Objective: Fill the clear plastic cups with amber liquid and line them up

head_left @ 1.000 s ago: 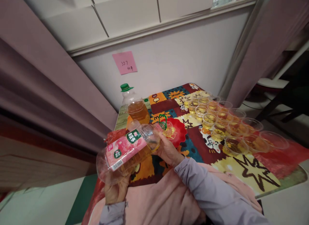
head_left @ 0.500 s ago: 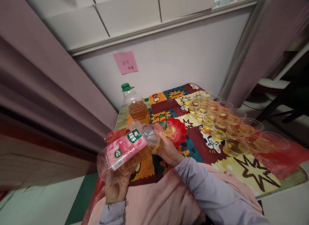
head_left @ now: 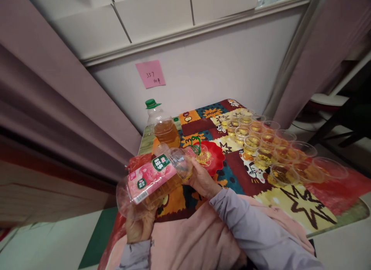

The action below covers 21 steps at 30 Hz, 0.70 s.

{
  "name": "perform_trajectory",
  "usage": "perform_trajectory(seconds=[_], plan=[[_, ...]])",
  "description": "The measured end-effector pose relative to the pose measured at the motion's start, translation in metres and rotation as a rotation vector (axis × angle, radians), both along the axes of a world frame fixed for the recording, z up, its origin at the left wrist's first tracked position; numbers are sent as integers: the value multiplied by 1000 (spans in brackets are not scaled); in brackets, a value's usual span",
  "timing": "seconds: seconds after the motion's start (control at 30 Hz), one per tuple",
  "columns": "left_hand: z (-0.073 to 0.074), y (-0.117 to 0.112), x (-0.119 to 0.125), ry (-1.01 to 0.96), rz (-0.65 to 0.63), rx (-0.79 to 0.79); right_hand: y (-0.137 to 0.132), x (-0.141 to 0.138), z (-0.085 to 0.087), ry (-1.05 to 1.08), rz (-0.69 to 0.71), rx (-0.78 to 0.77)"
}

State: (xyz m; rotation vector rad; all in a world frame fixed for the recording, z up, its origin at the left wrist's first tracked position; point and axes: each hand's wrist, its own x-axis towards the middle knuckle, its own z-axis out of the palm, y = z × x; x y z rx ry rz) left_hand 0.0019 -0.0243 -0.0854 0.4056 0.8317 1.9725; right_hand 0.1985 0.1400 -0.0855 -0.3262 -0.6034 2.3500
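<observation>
My left hand (head_left: 140,226) grips the base of a large clear oil bottle (head_left: 153,179) with a pink label, tilted so its neck points right and down. Yellow oil lies in its lower side. My right hand (head_left: 201,181) is closed round the bottle's neck end, next to its green ring handle (head_left: 196,145). The mouth hangs over a small clear cup (head_left: 203,154) holding yellow oil, which stands on a red plate (head_left: 216,158).
A second oil bottle (head_left: 164,127) with a green cap stands upright at the table's back left. Several clear cups of oil (head_left: 262,146) fill the right half of the patterned tablecloth (head_left: 292,202). A pink note (head_left: 150,74) is stuck on the wall. Curtains hang left and right.
</observation>
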Motion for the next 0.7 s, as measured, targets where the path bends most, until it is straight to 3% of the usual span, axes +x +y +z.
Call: perform_trajectory(seconds=[0.13,0.4,0.7], plan=[[1,0,1,57,13,5,0,-1,-2,-11,-13,-9],[-19,-5,-12,-51,59,-27,0,0,-3,6,-17,-13],[-20,-4,-11,-71,71,-33,0,1,-3,-8,-8,-7]])
